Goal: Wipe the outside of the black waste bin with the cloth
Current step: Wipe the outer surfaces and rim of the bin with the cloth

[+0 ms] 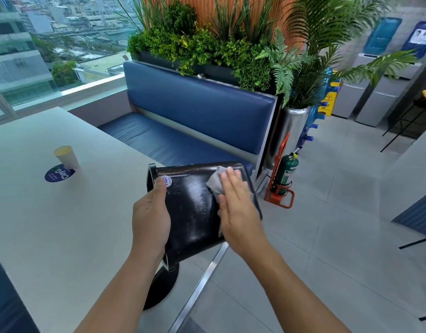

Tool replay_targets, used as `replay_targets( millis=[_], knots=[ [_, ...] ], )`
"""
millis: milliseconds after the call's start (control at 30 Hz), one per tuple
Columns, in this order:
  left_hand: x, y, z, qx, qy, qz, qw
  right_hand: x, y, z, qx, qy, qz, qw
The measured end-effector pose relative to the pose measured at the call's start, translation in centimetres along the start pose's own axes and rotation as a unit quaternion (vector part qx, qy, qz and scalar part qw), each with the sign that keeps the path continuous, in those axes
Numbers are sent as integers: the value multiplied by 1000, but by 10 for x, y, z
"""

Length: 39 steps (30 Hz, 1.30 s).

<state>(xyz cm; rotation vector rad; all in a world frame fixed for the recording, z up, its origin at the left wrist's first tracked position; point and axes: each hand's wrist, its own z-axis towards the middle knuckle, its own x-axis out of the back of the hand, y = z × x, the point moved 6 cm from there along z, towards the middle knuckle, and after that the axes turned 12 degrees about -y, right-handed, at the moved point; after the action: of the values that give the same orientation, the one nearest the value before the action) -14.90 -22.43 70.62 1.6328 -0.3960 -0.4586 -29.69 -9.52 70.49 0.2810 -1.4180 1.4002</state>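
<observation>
The black waste bin [192, 207] is held tilted on its side in the air beside the table's edge, with its glossy outer wall facing me. My left hand [150, 215] grips its left rim, the thumb lying over a round sticker. A grey cloth [215, 182] lies on the bin's upper right part. My right hand [238, 210] presses flat on the cloth with straight fingers, covering most of it.
A white table [51, 224] with a paper cup [66, 156] is at my left. A blue bench [195, 121] stands behind the bin, topped by a planter. A green fire extinguisher [287, 175] in an orange stand is on the tiled floor at right.
</observation>
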Motion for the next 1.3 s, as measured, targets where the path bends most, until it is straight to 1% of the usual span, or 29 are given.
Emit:
replay_targets(
  millis=[100,167,233,300,367,467,567,633,733,833,900,1000,1033,1067,1133,1200,1233,1300],
  knots=[
    [-8,2,-1,-12,23,-9,1000,-25,-43,-17,102,12,-1,995],
    [-10,5,-3,2,26,-22,999,-40,-63,-31,172,4,-20,985],
    [-6,9,-4,9,32,-44,998,-41,-67,-45,232,-3,-52,971],
    [4,13,-2,14,54,-79,995,-31,-52,-51,256,3,-71,964],
    [13,16,0,30,65,-107,992,-15,-26,-45,229,18,-61,971],
    [20,17,0,40,62,-102,992,12,15,-26,148,58,-28,987],
    [24,15,-3,40,75,-104,991,22,32,-15,91,90,7,992],
    [22,13,-3,37,84,-110,990,9,14,-20,103,98,10,990],
    [17,11,3,25,89,-103,990,-28,-34,-41,173,70,5,982],
    [16,14,4,27,78,-106,991,-29,-42,-48,217,49,3,975],
    [20,16,2,36,77,-118,989,-14,-23,-37,197,43,-1,979],
    [26,19,1,33,74,-105,991,9,12,-15,128,64,-1,990],
    [25,20,0,28,73,-100,992,12,15,-13,118,71,-5,991],
    [24,19,2,23,72,-98,992,10,12,-12,122,73,-9,990],
    [20,15,6,10,75,-93,993,-5,-13,-20,167,62,-9,984],
    [11,12,9,-7,63,-64,996,-25,-44,-29,209,50,-1,977],
    [5,13,7,-16,52,-38,998,-31,-56,-30,216,51,8,975],
    [-8,15,1,-38,21,12,999,-29,-70,-17,204,61,34,977]
  ],
)
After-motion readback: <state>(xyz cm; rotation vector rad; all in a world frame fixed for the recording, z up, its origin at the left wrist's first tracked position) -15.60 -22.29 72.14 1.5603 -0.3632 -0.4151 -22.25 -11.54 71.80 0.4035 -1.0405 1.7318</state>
